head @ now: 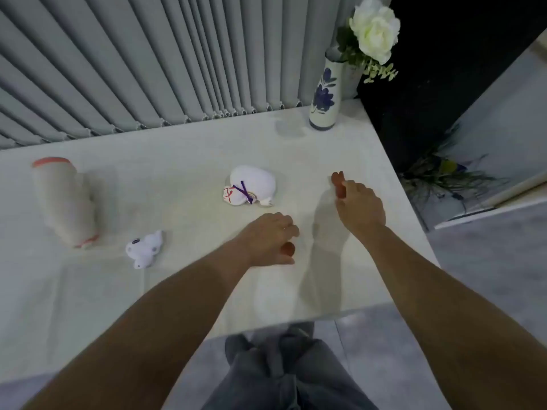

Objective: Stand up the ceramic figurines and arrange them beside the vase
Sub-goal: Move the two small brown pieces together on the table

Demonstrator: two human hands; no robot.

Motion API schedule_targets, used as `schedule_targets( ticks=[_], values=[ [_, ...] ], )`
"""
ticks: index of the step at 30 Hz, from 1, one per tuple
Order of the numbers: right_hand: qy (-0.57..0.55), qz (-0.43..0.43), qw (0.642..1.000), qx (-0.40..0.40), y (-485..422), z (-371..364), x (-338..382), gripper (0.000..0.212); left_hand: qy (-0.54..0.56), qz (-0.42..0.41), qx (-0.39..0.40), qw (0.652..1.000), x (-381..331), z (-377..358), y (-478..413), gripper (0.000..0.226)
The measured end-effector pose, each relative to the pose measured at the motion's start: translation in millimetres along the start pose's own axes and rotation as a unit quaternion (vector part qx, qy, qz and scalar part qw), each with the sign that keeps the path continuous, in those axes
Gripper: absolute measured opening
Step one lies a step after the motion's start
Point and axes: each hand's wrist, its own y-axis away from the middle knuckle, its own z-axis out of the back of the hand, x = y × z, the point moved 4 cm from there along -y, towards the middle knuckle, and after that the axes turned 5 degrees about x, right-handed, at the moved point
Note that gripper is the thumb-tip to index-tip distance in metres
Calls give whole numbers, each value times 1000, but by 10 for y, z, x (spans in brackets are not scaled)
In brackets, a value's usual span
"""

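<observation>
Pale marble-look tabletop [183,291] fills most of the view, backed by grey vertical blinds [148,63] along its far edge, with a dark gap past the right corner and grey floor [488,276] below. At the far right corner stands the vase [324,96], white with blue flowers painted on it and holding a white rose [375,28]. Well apart from it, at the left, a large beige figurine with orange trim [65,202] lies on its side. Nearer the middle a white figurine with a purple cord [251,186] also lies toppled, and a small white figurine [144,248] lies on the table between the two, closer to the near edge. The right hand [359,205] is raised over the table's right part, its fingers pinched on a small red-orange figurine [339,183]; only the top of that piece shows, so its shape is hard to make out. The left hand [269,238] hangs low near the table's centre, fingers curled around another red-orange piece [288,249], mostly hidden under the palm; whether it touches the surface cannot be told. Beyond the right edge, some greenery [441,173] on the floor is blurred. Both forearms run out of the lower frame, above grey trousers [284,371].
</observation>
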Motion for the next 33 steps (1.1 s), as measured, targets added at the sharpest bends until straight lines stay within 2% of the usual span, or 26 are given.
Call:
schedule_targets(
  ticks=[4,10,13,15,17,19,21,22,24,28,33],
  values=[
    [22,3,1000,1,-103,-25,-18,41,-58,0,-18,998,-26,3,-39,34],
    [56,15,998,-29,-230,-53,7,29,-88,41,-14,995,-8,-44,-127,35],
    [58,19,997,-45,-257,-49,9,19,-67,56,-8,996,1,-49,-159,36],
    [48,26,997,-54,-268,-31,6,17,-3,75,-30,997,11,13,-186,35],
    [29,28,997,-71,-270,3,-2,18,135,117,-94,979,33,132,-225,29],
    [15,24,996,-88,-282,67,-6,21,286,168,-149,931,76,278,-290,23],
    [13,26,996,-86,-325,119,-6,24,402,197,-159,880,125,382,-395,22],
    [10,32,996,-81,-359,140,-1,25,440,197,-157,862,151,428,-465,22],
    [-2,38,997,-64,-439,171,-1,26,467,188,-158,849,223,505,-616,24],
    [18,56,998,-24,-523,165,24,29,470,174,-153,852,325,570,-857,30],
    [53,83,995,-24,-507,111,58,36,388,151,-130,900,346,544,-976,30]
  ],
)
